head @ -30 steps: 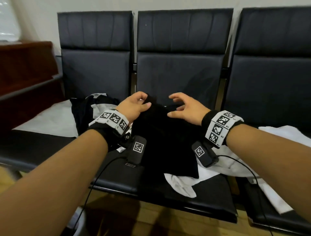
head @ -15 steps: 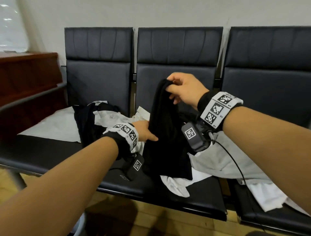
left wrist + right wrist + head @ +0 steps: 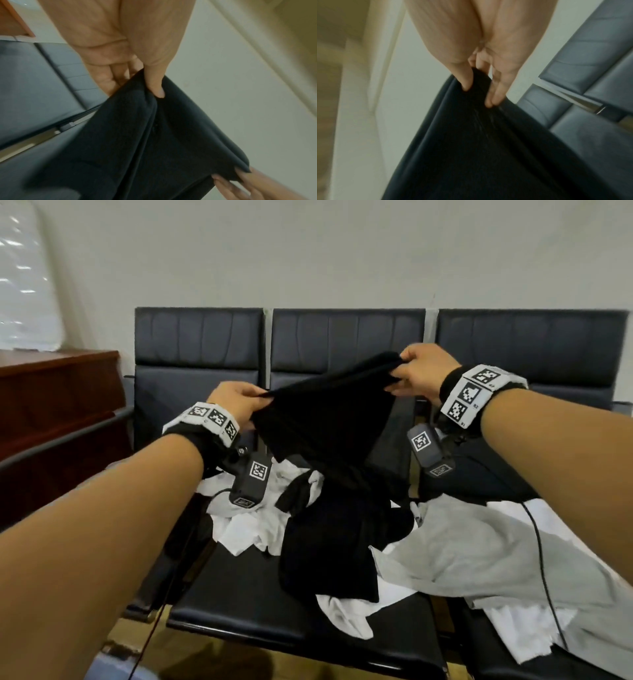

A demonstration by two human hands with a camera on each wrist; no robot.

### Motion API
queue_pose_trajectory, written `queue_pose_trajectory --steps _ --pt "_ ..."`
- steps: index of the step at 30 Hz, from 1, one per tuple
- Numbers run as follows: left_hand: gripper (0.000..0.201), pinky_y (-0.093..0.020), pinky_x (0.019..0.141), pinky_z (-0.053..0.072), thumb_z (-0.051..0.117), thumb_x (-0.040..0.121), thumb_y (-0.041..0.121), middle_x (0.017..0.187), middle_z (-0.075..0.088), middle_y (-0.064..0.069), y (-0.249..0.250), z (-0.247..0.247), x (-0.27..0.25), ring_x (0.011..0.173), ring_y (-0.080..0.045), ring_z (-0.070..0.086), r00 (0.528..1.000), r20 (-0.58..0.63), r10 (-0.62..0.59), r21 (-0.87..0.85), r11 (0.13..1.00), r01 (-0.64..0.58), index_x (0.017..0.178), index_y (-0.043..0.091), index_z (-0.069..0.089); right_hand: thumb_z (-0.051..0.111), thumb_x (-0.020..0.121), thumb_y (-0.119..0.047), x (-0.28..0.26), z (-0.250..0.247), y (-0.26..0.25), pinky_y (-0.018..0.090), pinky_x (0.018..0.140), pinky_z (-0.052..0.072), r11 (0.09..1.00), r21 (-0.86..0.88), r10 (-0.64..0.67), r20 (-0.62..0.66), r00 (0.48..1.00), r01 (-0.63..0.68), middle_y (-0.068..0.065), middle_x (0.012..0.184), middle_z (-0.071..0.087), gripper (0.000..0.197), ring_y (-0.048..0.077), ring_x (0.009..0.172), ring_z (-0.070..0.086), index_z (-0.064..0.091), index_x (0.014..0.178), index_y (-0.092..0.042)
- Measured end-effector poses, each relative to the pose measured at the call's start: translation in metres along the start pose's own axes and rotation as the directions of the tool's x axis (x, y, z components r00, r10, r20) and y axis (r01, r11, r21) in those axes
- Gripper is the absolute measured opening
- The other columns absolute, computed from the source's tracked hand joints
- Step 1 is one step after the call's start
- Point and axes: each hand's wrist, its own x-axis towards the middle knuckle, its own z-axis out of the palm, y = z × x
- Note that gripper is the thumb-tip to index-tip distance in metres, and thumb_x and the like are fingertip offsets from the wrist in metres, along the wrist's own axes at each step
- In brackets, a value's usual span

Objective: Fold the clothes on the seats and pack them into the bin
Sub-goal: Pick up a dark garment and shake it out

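Black garment held up by its top edge over a row of black seats.

The left hand pinches one corner between thumb and fingers; the right hand pinches the other corner, held higher. The cloth hangs between them above the middle seat, its lower part reaching the heap of white clothes. A grey garment lies to the right.

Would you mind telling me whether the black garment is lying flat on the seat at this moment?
No, the left hand and right hand pinch the black garment's top edge and hold it up above the seat.
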Motion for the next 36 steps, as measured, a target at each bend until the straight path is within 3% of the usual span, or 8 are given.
queue_pose_trajectory --steps 4,7,11,14,19,26,30,36 --pt "0.010 -0.022 0.065 0.050 0.071 0.083 0.024 0.060 0.066 0.014 0.060 -0.032 0.016 0.060 -0.003 0.061 0.986 -0.052 0.155 -0.027 0.987 -0.157 0.075 0.029 0.070 0.057 0.091 0.000 0.002 -0.018 -0.043 0.030 0.074 0.058 0.949 0.143 -0.231 -0.290 0.929 0.281 0.010 0.081 0.059 0.019 0.021 0.075 0.064 0.050 0.083 -0.015" --pt "0.003 -0.042 0.094 0.052 0.072 0.071 0.030 0.079 0.070 -0.001 0.066 -0.042 0.019 0.088 -0.027 0.066 0.990 0.023 0.136 -0.051 0.990 -0.135 0.071 0.032 0.074 0.056 0.089 -0.004 -0.004 -0.024 -0.041 0.031 0.060 0.053 0.977 -0.063 -0.211 -0.247 0.946 0.202 0.010 0.078 0.058 0.007 0.019 0.064 0.058 0.057 0.094 -0.008" --pt "0.019 -0.024 0.078 0.047 0.071 0.079 0.047 0.078 0.067 0.007 0.053 -0.041 -0.005 0.076 -0.012 0.061 0.981 0.083 0.177 0.343 0.919 -0.195 0.080 0.028 0.070 0.062 0.088 -0.018 -0.015 -0.036 -0.029 0.034 0.070 0.047 0.954 -0.289 -0.121 -0.133 0.984 0.078 0.025 0.083 0.060 0.032 0.024 0.073 0.056 0.064 0.100 0.012" --pt "0.066 -0.024 0.080 0.050 0.069 0.047 0.079 0.079 0.073 0.007 0.045 -0.042 -0.030 0.075 -0.010 0.068 0.941 0.338 -0.016 0.442 0.885 -0.144 0.087 0.026 0.074 0.069 0.085 -0.026 -0.025 -0.043 -0.025 0.040 0.086 0.052 0.958 -0.283 -0.081 -0.129 0.988 0.042 0.026 0.100 0.067 0.040 0.030 0.088 0.065 0.066 0.102 0.011" --pt "0.025 -0.028 0.082 0.053 0.074 0.074 0.049 0.077 0.074 0.004 0.022 -0.050 -0.046 0.072 -0.010 0.068 0.925 0.327 -0.192 0.633 0.771 -0.064 0.083 0.026 0.075 0.074 0.082 -0.020 -0.043 -0.054 -0.014 0.044 0.078 0.054 0.979 -0.202 -0.017 -0.156 0.988 -0.015 0.014 0.079 0.062 0.020 0.029 0.079 0.062 0.061 0.076 -0.006" --pt "0.015 -0.017 0.035 0.038 0.063 0.091 0.026 0.058 0.059 0.003 -0.003 -0.059 -0.054 0.047 -0.016 0.058 0.936 0.249 -0.250 0.437 0.891 0.122 0.080 0.016 0.062 0.081 0.078 -0.026 -0.054 -0.061 0.013 0.027 0.057 0.039 0.846 -0.533 -0.008 -0.018 1.000 -0.002 0.007 0.071 0.056 0.030 0.018 0.065 0.051 0.067 0.086 0.000" --pt "0.013 -0.018 0.037 0.044 0.064 0.091 0.022 0.067 0.056 -0.005 -0.018 -0.047 -0.043 0.035 -0.007 0.055 0.957 0.151 -0.249 0.381 0.908 0.176 0.079 0.019 0.058 0.082 0.077 -0.026 -0.044 -0.052 0.033 0.026 0.056 0.041 0.822 -0.568 0.071 0.029 0.997 -0.042 0.004 0.064 0.058 0.025 0.017 0.061 0.052 0.071 0.077 -0.004" --pt "0.016 -0.034 0.074 0.060 0.057 0.092 0.000 0.086 0.062 -0.012 -0.037 -0.012 -0.008 0.066 -0.017 0.068 0.949 0.116 -0.292 0.070 0.956 0.285 0.083 0.014 0.057 0.075 0.082 -0.018 -0.009 -0.027 0.070 0.035 0.064 0.051 0.889 -0.429 0.133 -0.090 0.987 -0.159 0.013 0.075 0.063 0.018 0.030 0.074 0.061 0.067 0.076 -0.003"
